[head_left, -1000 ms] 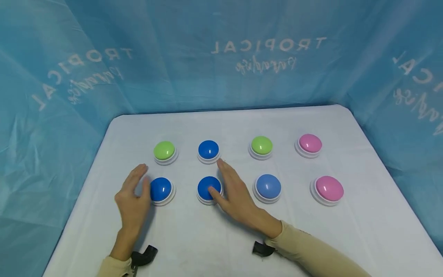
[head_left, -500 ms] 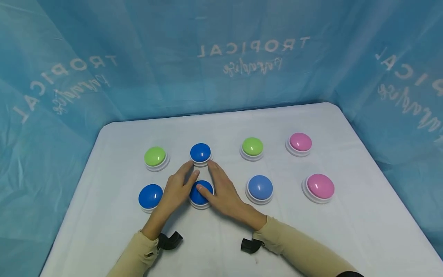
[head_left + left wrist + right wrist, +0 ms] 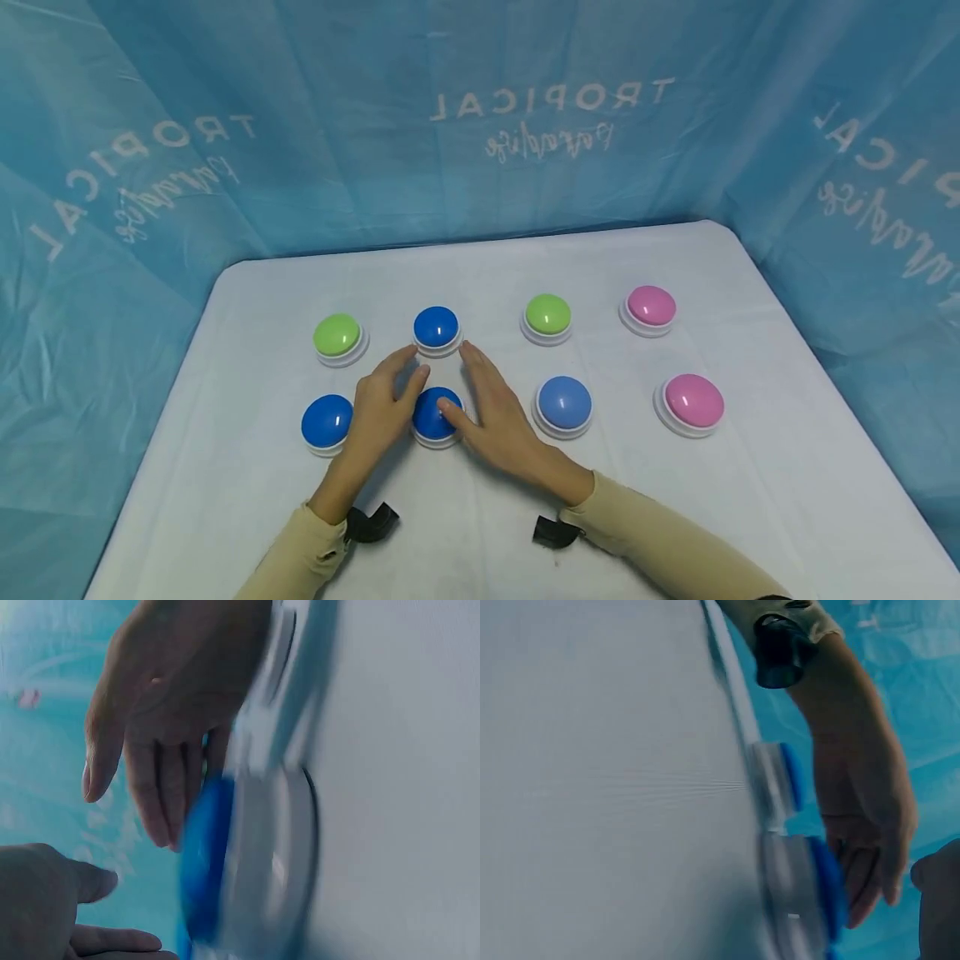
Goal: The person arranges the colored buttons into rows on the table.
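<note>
In the head view, two dark blue dome push buttons with white bases stand one behind the other: a front one (image 3: pixel 435 414) and a back one (image 3: pixel 436 327). My left hand (image 3: pixel 381 410) is on the left side of the front button, fingers extended toward the back one's base. My right hand (image 3: pixel 501 421) mirrors it on the right, its thumb overlapping the front dome's edge. Neither hand grips anything. The left wrist view shows a blurred blue button (image 3: pixel 206 870) between the hands. In the right wrist view, my left hand (image 3: pixel 862 795) is beyond the buttons.
Another dark blue button (image 3: pixel 327 421) stands left of my left hand, with a green button (image 3: pixel 336 334) behind it. To the right are a lighter blue button (image 3: pixel 565 403), a second green button (image 3: pixel 547 314) and two pink buttons (image 3: pixel 694 401). Blue printed curtains (image 3: pixel 337 183) surround the white table (image 3: pixel 480 533).
My left hand has moved right, from the left front blue button to the front button beside my right hand. My right hand stays near that button. The head view has shifted slightly.
</note>
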`<state>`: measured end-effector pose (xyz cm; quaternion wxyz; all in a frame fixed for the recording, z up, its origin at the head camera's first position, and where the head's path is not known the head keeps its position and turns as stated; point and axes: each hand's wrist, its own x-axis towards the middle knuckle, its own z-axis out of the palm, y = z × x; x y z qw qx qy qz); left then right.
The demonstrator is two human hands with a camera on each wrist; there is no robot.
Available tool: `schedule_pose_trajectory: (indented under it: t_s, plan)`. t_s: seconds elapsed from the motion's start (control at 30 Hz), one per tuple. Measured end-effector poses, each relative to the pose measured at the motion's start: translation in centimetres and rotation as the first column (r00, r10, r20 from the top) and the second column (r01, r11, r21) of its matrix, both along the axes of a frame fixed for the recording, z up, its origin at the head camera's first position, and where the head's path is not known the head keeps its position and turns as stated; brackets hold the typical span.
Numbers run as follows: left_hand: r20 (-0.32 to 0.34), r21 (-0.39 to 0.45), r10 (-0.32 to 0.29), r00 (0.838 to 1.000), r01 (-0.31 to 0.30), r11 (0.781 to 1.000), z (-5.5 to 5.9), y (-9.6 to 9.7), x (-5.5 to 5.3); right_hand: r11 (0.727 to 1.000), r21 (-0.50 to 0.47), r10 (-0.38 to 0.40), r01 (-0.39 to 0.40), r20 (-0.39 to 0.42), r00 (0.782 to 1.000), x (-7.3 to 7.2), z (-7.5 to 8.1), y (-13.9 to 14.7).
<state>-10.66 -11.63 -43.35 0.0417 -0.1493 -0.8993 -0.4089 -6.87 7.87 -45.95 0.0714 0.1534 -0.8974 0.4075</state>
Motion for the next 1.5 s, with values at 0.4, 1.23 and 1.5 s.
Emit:
schedule_pose_trajectory:
  t_s: [0.4,1.23,1.5]
  plan:
    - [0.219,0.024,-0.356,0.908,0.360,0.933,2.6,8.6,2.7,0.971,-0.024,-0.236,0.238,0.059,0.970,-0.9,2.7,12.4]
    - [0.173,-0.020,-0.418,0.892,0.428,0.904,-1.0,9.1,1.8,0.957,-0.184,-0.209,0.224,0.099,0.973,-3.1,-0.6,11.0]
    - [0.143,0.002,-0.423,0.895,0.427,0.904,-1.8,9.2,2.0,0.960,-0.158,-0.213,0.230,0.117,0.970,-3.0,-0.9,11.0]
